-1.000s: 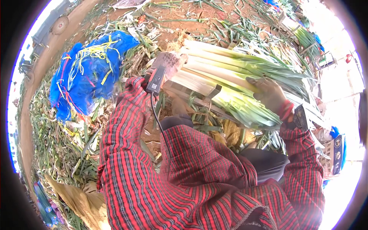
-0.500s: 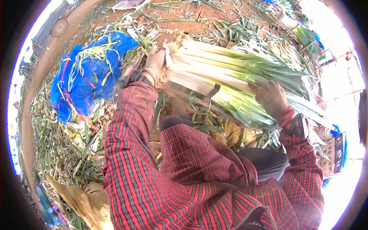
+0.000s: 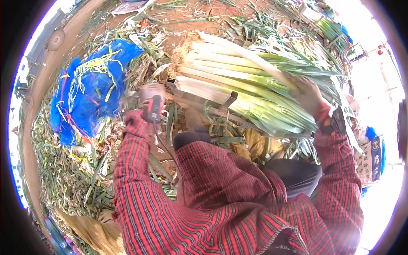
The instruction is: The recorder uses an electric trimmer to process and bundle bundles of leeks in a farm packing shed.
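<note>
- Fingers of the right hand [image 3: 307,93] are closed on the green part of a single leek [image 3: 255,58], its white stalk slanting up and left from them.
- Left of and below those fingers, a row of leeks [image 3: 229,78] lies on a rack [image 3: 230,99].
- Left-hand [image 3: 152,92] fingers are blurred, so I cannot tell how they stand.
- Beside them, further left, sits a blue plastic heap [image 3: 91,95] with yellow strings [image 3: 93,66].
</note>
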Available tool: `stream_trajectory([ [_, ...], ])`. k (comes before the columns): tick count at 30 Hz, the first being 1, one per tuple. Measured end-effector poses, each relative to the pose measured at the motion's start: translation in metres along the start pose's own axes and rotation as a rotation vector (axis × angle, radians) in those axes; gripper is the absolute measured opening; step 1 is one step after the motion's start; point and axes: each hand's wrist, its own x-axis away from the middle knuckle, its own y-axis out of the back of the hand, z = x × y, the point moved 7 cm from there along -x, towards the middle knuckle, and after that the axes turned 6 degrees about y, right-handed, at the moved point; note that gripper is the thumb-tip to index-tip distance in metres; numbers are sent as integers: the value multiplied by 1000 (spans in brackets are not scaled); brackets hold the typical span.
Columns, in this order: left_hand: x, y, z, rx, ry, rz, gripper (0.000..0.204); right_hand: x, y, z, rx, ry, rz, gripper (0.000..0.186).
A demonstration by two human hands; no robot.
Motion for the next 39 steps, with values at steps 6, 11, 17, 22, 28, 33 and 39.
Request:
stream_trajectory([
  [6,-18,3,-163,391,-380,-183,31,-49,-61,6,-147,127,93,57],
  [11,-24,-3,-157,429,-174,20,28,-67,-97,-6,-189,2,179,55],
  [17,-12,-4,-165,386,-232,-135,25,-67,-107,-11,-137,83,198,56],
  [22,4,-1,-162,511,-166,-312,25,-65,-116,-10,-36,148,137,55],
  [28,3,-5,-157,608,-157,-284,27,-67,-128,-4,242,223,91,54],
  [33,2,-8,-157,628,-137,-285,29,-69,-135,-2,107,271,114,54],
  [39,-4,-18,-138,808,55,-114,23,-66,-137,-9,-79,297,153,54],
])
